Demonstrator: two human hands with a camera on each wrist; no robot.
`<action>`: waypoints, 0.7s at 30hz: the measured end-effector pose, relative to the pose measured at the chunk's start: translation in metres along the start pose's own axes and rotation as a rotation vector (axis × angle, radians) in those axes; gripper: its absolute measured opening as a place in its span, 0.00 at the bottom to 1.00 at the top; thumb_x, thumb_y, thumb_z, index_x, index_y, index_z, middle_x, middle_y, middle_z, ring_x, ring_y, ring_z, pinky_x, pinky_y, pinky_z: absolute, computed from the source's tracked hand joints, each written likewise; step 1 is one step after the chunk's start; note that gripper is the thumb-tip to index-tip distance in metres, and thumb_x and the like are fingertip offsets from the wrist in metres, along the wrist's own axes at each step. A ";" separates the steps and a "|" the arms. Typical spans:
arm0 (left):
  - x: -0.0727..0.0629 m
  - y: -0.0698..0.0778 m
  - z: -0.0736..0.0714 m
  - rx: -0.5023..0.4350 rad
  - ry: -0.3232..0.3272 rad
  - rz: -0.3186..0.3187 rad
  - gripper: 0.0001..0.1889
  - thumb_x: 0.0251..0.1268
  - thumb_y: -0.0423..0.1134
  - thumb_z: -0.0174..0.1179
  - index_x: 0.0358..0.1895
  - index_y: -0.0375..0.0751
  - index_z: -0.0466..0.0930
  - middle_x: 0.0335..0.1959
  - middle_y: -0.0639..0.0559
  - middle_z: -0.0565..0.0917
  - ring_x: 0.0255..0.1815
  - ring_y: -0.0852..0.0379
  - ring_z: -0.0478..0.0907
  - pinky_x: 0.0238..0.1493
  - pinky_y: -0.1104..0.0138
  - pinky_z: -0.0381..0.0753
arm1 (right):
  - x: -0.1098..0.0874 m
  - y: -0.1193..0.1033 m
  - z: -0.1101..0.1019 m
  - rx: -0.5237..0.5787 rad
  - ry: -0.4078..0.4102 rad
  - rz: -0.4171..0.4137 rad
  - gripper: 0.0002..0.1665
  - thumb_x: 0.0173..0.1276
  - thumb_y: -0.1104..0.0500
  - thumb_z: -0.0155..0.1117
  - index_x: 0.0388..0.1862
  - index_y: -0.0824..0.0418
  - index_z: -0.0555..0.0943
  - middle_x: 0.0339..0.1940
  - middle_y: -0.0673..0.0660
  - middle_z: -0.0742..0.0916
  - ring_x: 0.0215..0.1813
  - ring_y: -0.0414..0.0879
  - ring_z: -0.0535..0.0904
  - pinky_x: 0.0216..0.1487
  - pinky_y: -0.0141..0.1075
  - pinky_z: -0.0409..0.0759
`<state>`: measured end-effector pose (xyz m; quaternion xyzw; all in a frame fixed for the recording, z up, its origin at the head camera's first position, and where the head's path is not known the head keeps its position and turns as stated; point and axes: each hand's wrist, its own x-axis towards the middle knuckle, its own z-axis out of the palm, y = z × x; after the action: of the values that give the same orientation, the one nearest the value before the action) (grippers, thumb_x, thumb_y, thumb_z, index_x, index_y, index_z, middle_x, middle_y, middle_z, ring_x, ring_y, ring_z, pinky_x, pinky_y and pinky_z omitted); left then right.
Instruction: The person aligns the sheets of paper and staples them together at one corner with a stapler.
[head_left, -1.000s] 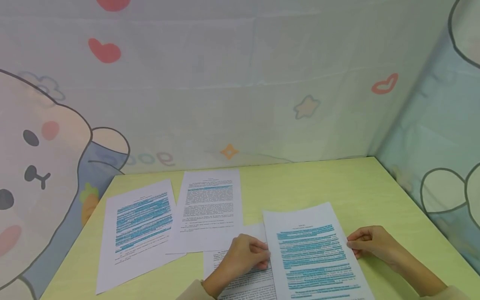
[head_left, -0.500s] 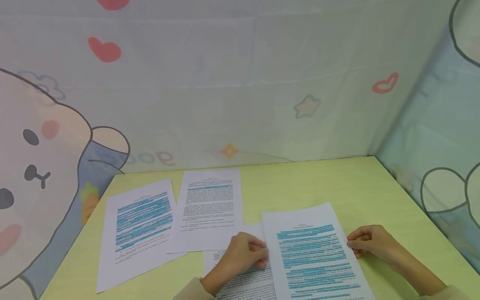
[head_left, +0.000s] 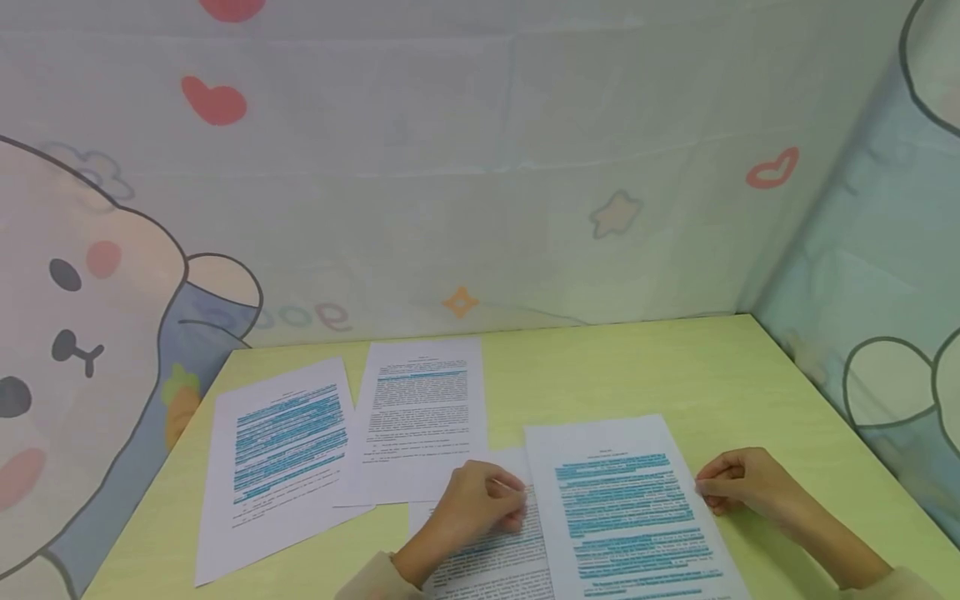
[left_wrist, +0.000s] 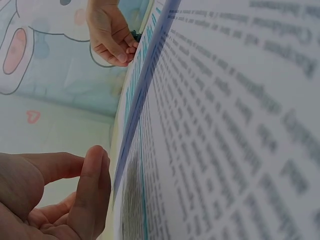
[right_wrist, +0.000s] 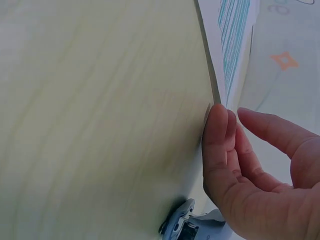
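Observation:
In the head view, a white printed sheet with blue-highlighted lines (head_left: 630, 517) lies at the front, overlapping another printed sheet (head_left: 495, 558). My left hand (head_left: 480, 500) is over the lower sheet, just left of the highlighted one. Its fingers are loosely bent, and the left wrist view shows thumb and fingertips (left_wrist: 95, 160) with no paper between them. At the right edge of the highlighted sheet is my right hand (head_left: 742, 483). Its fingertips (right_wrist: 220, 115) are right at the paper's edge in the right wrist view, with the thumb apart from them.
Two more printed sheets lie at the left of the yellow table (head_left: 600, 367): a heavily highlighted one (head_left: 277, 533) and one with few blue lines (head_left: 420, 475) overlapping it. Behind stands a cartoon-printed curtain (head_left: 450, 208). A grey plastic piece (right_wrist: 185, 225) shows below my right hand.
My left hand has let go of the highlighted sheet's left edge and moved a little left. The sheet's far edge has come down slightly. My right hand has hardly moved.

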<state>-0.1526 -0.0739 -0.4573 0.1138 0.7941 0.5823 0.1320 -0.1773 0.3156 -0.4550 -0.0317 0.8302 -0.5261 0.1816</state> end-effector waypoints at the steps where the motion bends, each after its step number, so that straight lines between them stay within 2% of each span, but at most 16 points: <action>1: 0.000 0.000 -0.001 0.002 0.002 0.003 0.08 0.62 0.28 0.65 0.42 0.27 0.84 0.27 0.44 0.87 0.25 0.48 0.87 0.29 0.67 0.87 | 0.000 0.000 0.000 -0.010 0.003 -0.006 0.11 0.68 0.67 0.66 0.40 0.78 0.80 0.30 0.58 0.86 0.32 0.48 0.82 0.33 0.37 0.87; 9: 0.003 -0.004 -0.010 0.031 0.008 0.004 0.10 0.62 0.30 0.65 0.44 0.28 0.83 0.27 0.46 0.88 0.25 0.52 0.87 0.32 0.68 0.87 | 0.003 -0.006 0.000 -0.118 0.051 -0.048 0.10 0.67 0.66 0.67 0.39 0.76 0.81 0.28 0.58 0.85 0.30 0.49 0.81 0.31 0.36 0.85; 17: 0.003 -0.007 -0.027 -0.040 0.021 -0.025 0.12 0.64 0.30 0.65 0.47 0.24 0.82 0.30 0.42 0.87 0.28 0.47 0.87 0.32 0.63 0.88 | 0.009 -0.020 0.006 -0.188 0.095 -0.063 0.08 0.66 0.66 0.68 0.37 0.74 0.83 0.27 0.57 0.85 0.28 0.49 0.81 0.29 0.35 0.84; 21: 0.003 -0.009 -0.036 -0.064 0.046 -0.040 0.12 0.64 0.29 0.65 0.48 0.24 0.81 0.30 0.41 0.87 0.30 0.47 0.87 0.34 0.61 0.89 | 0.015 -0.028 0.013 -0.170 0.082 -0.089 0.08 0.66 0.67 0.68 0.37 0.74 0.82 0.27 0.57 0.85 0.29 0.50 0.81 0.30 0.35 0.85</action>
<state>-0.1682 -0.1079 -0.4553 0.0802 0.7800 0.6072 0.1286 -0.1912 0.2882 -0.4391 -0.0625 0.8764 -0.4621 0.1204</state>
